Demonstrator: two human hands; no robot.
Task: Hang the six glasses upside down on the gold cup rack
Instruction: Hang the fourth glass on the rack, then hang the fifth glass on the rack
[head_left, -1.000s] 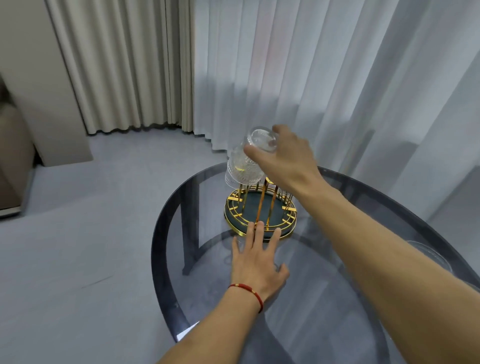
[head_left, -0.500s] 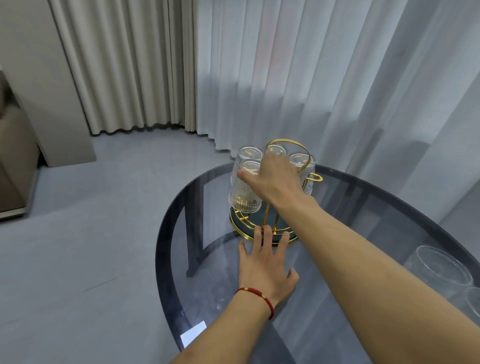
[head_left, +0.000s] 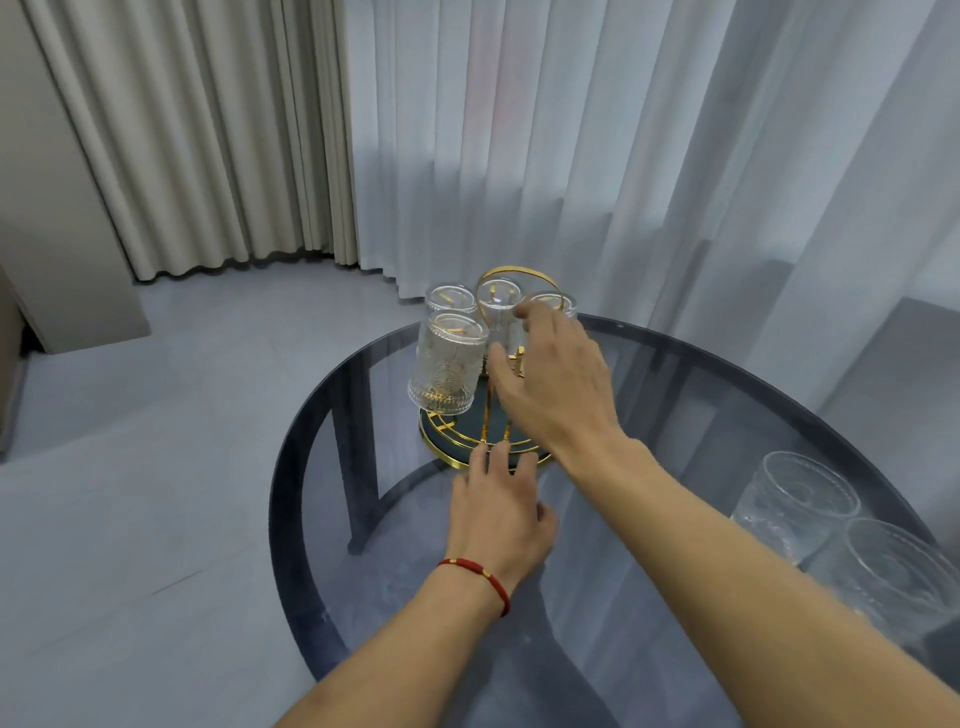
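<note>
The gold cup rack (head_left: 447, 439) with a dark round base stands at the far side of the glass table (head_left: 701, 405). Several embossed glasses hang upside down on it; the nearest one (head_left: 447, 364) is at the front left, others (head_left: 451, 297) (head_left: 497, 301) (head_left: 558, 304) sit behind. My right hand (head_left: 556, 384) hovers over the rack's middle, fingers spread, holding nothing. My left hand (head_left: 498, 512) lies flat on the table, fingertips touching the rack's base rim. Two more glasses (head_left: 795, 499) (head_left: 893, 577) stand on the table at the right, under my right forearm's side.
White sheer curtains (head_left: 571, 156) hang close behind the table, beige curtains (head_left: 208, 130) further left. Grey floor (head_left: 130, 467) lies to the left of the table's edge. A dark table leg (head_left: 358, 467) shows through the glass.
My right hand lowered a glass onto the rack's front left peg and let go; it now sits open, shifted right of that glass. The view tilted down, showing two glasses at right.
</note>
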